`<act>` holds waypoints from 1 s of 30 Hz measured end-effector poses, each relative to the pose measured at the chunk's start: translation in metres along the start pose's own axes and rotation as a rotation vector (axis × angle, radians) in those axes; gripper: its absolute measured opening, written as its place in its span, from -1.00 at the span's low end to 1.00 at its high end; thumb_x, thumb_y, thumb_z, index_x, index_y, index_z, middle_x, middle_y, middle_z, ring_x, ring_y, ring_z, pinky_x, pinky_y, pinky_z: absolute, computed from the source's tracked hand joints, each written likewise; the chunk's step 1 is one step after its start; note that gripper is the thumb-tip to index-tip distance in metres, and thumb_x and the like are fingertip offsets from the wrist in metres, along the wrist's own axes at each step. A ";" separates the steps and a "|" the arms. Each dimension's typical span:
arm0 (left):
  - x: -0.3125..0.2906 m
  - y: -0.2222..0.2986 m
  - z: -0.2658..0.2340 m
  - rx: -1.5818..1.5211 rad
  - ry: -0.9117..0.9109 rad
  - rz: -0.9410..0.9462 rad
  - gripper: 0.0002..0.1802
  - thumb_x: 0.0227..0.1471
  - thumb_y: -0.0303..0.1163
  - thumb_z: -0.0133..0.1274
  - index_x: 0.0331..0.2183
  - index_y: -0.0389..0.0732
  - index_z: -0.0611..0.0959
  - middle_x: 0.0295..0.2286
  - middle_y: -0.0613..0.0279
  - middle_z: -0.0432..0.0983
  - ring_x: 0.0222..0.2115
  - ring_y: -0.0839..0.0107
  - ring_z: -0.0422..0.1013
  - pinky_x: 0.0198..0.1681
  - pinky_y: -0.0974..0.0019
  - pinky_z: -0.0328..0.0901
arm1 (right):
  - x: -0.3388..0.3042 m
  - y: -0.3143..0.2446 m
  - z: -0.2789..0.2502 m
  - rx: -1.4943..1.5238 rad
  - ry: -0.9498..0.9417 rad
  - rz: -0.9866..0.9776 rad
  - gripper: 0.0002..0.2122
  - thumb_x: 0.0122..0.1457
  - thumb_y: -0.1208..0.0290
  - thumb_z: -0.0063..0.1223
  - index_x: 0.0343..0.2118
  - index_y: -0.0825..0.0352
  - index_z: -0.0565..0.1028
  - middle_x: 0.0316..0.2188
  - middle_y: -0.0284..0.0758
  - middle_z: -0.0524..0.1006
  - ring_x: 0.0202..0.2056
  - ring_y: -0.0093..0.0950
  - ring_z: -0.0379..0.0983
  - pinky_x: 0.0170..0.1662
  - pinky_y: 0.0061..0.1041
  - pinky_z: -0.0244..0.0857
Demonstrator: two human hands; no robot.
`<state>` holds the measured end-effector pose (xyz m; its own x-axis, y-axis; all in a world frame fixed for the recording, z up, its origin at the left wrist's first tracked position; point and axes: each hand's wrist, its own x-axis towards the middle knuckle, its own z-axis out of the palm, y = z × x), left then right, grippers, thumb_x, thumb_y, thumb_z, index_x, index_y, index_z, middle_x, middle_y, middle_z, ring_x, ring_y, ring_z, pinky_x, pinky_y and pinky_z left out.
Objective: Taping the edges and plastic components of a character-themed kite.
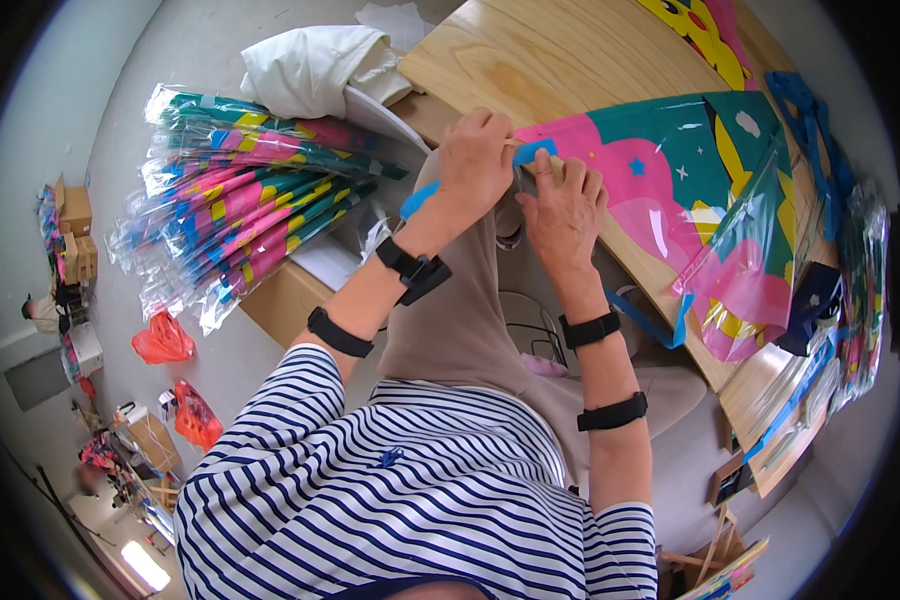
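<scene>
A glossy pink, green and yellow printed plastic sheet [638, 185] lies over the near edge of the wooden table. A flat blue strap [536, 151] runs at its left corner, and a length of it [419, 200] shows again past my left wrist. My left hand [473, 158] is closed on the strap, fingertips pinched at the corner. Close beside it, my right hand [566, 205] has its fingers bent over the strap and the sheet's corner. What lies under the fingers is hidden. A loose blue strap loop [678, 325] hangs below the sheet near my right forearm.
Left of my knees is a fanned pile of folded printed sheets in clear plastic [260, 190], near a white cloth bundle [315, 68]. The wooden table [510, 50] carries more blue straps [815, 130] at right. Red plastic bags [165, 340] lie on the floor.
</scene>
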<state>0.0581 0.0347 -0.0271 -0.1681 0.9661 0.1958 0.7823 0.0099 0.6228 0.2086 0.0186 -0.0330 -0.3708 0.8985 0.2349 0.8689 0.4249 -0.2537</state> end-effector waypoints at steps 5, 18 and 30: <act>-0.011 0.000 -0.005 -0.007 -0.045 0.518 -0.69 -0.14 -0.55 0.07 -0.24 -0.24 0.59 -0.18 0.12 0.52 -0.06 0.12 0.39 0.01 0.15 0.24 | 0.000 0.000 0.001 0.011 -0.017 0.016 -0.41 -0.17 0.29 0.35 0.01 0.18 0.42 -0.16 -0.28 0.32 -0.10 -0.24 0.26 -0.03 -0.20 0.16; -0.008 -0.007 0.004 -0.016 -0.143 0.550 -0.60 -0.14 -0.63 0.02 -0.15 -0.25 0.53 -0.15 0.08 0.50 -0.04 0.12 0.38 0.07 0.12 0.22 | -0.001 0.000 0.002 0.019 0.007 0.038 -0.41 -0.20 0.33 0.36 0.00 0.12 0.41 -0.15 -0.31 0.29 -0.09 -0.26 0.24 -0.01 -0.20 0.14; -0.010 -0.005 0.004 0.037 -0.172 0.459 -0.57 -0.09 -0.64 -0.03 -0.11 -0.16 0.54 -0.12 0.21 0.48 0.02 0.21 0.34 0.16 -0.04 0.11 | -0.004 0.009 0.002 0.162 0.034 0.060 -0.44 -0.14 0.41 0.30 0.02 0.23 0.41 -0.14 -0.31 0.34 -0.06 -0.25 0.26 0.00 -0.19 0.17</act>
<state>0.0582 0.0259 -0.0356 0.2986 0.9013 0.3138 0.7735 -0.4211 0.4737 0.2173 0.0189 -0.0386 -0.3064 0.9196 0.2458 0.8237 0.3856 -0.4157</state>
